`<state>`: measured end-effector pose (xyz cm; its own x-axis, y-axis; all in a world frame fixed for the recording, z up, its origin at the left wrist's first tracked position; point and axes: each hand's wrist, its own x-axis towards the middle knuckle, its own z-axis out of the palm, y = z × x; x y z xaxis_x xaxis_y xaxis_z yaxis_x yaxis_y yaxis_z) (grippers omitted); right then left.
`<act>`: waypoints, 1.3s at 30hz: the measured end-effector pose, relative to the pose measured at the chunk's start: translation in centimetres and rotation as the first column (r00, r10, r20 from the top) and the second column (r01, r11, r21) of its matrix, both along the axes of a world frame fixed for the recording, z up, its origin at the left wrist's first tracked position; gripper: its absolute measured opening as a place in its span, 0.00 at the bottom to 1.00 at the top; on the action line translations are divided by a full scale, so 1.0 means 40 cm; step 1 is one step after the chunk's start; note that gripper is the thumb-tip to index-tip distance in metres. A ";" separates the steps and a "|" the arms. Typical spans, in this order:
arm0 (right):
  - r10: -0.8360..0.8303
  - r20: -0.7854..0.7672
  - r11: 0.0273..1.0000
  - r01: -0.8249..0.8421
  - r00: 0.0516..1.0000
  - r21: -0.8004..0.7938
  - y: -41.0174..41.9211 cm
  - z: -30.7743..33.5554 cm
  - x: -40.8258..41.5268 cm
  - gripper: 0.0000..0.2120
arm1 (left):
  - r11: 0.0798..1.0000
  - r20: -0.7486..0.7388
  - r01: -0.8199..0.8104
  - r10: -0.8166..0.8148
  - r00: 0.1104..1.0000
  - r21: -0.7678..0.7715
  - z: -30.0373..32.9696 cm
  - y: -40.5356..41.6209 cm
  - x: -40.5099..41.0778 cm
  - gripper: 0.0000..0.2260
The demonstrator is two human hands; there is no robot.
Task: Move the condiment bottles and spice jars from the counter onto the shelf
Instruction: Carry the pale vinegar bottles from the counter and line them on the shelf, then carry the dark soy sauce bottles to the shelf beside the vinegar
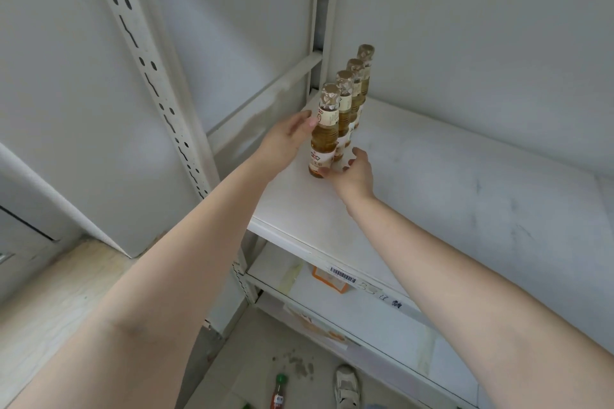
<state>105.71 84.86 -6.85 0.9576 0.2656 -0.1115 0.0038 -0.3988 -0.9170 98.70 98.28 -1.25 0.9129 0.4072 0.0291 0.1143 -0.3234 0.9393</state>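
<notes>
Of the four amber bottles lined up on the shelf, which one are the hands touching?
The front amber glass bottle, nearest the camera: left hand at its side, right hand at its base. The three behind stand untouched.
</notes>
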 end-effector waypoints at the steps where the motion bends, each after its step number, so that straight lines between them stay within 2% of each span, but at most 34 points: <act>1: -0.009 0.003 1.000 0.009 1.000 -0.015 -0.019 0.004 -0.011 0.42 | 0.999 -0.015 -0.047 0.047 0.999 0.009 -0.002 -0.004 -0.023 0.25; 4: -0.029 0.044 0.999 0.031 0.999 -0.045 -0.091 0.025 -0.060 0.35 | 0.985 -0.049 -0.157 0.160 0.986 0.068 -0.013 -0.034 -0.111 0.20; 7: -0.055 0.112 0.993 0.066 0.992 -0.095 -0.185 0.053 -0.131 0.29 | 0.980 -0.060 -0.146 0.155 0.986 0.137 -0.009 -0.109 -0.203 0.18; 11: -0.040 0.215 0.967 0.092 0.976 -0.238 -0.334 0.086 -0.261 0.25 | 0.944 -0.083 0.059 -0.033 0.996 0.324 -0.001 -0.260 -0.300 0.20; 15: -0.032 0.268 0.904 0.143 0.963 -0.404 -0.515 0.103 -0.423 0.25 | 0.811 -0.068 0.228 -0.228 0.971 0.539 -0.025 -0.428 -0.375 0.22; 20: -0.094 0.230 0.766 0.218 0.969 -0.604 -0.789 0.088 -0.658 0.25 | 0.650 -0.108 0.431 -0.475 0.873 0.626 -0.093 -0.680 -0.495 0.23; 23: -0.185 0.179 0.681 0.257 0.966 -0.686 -0.954 0.051 -0.808 0.27 | 0.554 -0.208 0.566 -0.578 0.789 0.610 -0.145 -0.829 -0.576 0.24; 29: -0.424 0.110 0.601 0.369 0.899 -0.709 -1.268 -0.015 -1.124 0.26 | 0.325 -0.300 0.720 -0.747 0.593 0.613 -0.179 -1.169 -0.729 0.24; 33: -0.574 0.096 0.503 0.443 0.813 -0.742 -1.479 -0.046 -1.374 0.26 | 0.162 -0.330 0.772 -0.836 0.438 0.614 -0.201 -1.437 -0.894 0.24; 39: -0.792 0.043 0.385 0.553 0.609 -0.738 -1.737 -0.085 -1.776 0.27 | -0.118 -0.382 0.835 -0.917 0.116 0.537 -0.255 -1.804 -1.226 0.24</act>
